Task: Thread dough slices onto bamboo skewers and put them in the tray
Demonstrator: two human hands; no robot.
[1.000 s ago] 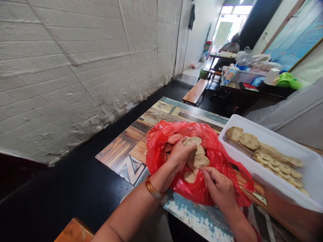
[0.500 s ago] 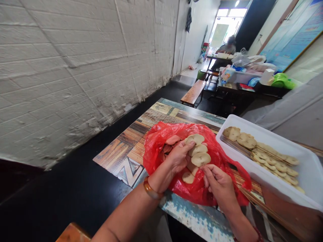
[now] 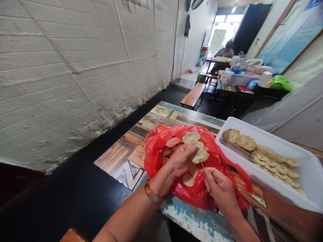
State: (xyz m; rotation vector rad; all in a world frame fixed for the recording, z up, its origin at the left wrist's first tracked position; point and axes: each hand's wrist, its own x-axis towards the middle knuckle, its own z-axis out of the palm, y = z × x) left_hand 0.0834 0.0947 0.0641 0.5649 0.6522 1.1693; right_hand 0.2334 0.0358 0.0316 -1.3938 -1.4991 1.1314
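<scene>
My left hand [image 3: 179,160] pinches a row of pale, round, thin food slices [image 3: 201,156] threaded on a thin bamboo skewer [image 3: 202,164]. Its thumb lies over the middle of the row. Just below the lowest slice, my right hand [image 3: 219,184] grips the skewer's bare length between thumb and fingers. Under both hands lies an open red plastic bag [image 3: 157,137]. Inside it are more pale slices [image 3: 188,180] and some pinkish pieces [image 3: 173,142], partly hidden by my left hand.
A white plastic tub [image 3: 314,179] with several filled skewers [image 3: 277,166] stands to the right. Loose bamboo sticks [image 3: 267,211] lie in front of it on the patterned table [image 3: 118,151]. Beyond are a wooden bench [image 3: 193,94], a cluttered table and a seated person [image 3: 224,52].
My left thumb has shifted from the top slice down to the middle of the row. A length of skewer now shows between the lowest slice and my right hand.
</scene>
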